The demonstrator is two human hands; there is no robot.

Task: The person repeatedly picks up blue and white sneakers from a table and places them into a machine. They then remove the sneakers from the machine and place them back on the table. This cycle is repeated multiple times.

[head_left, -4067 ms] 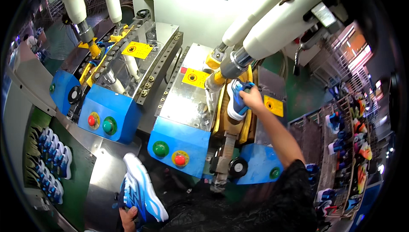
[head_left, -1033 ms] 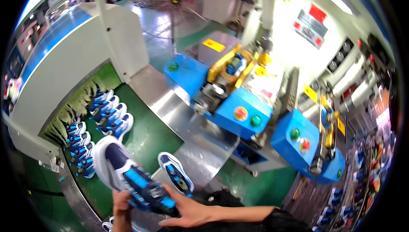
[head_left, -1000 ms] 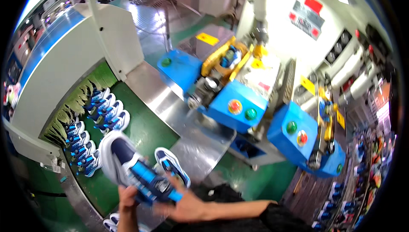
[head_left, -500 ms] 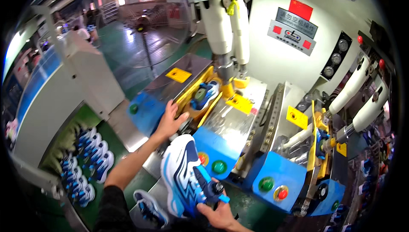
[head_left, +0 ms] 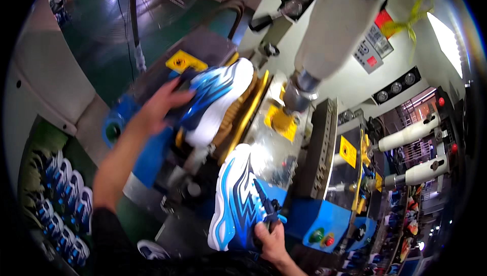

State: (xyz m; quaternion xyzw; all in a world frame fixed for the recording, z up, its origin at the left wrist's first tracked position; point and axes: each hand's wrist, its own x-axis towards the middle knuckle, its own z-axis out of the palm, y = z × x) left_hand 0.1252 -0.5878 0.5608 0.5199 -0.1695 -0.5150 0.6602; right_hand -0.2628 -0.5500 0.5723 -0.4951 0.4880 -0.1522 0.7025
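My left hand reaches forward and grips a blue and white sports shoe that lies sole-side out in the yellow cradle of a press machine. My right hand holds a second blue and white sports shoe by its laced top, low in front of me, with the white sole edge turned left. A thick grey-white press cylinder hangs just above and right of the cradle.
Blue machine panels carry green and red buttons. Several matching shoes lie in a row on a green conveyor at the lower left. More white cylinders stand at the right. A grey cabinet is at the left.
My head has swung from the conveyor toward the press. My left hand went from the held shoe to the shoe in the cradle; my right hand keeps the other shoe.
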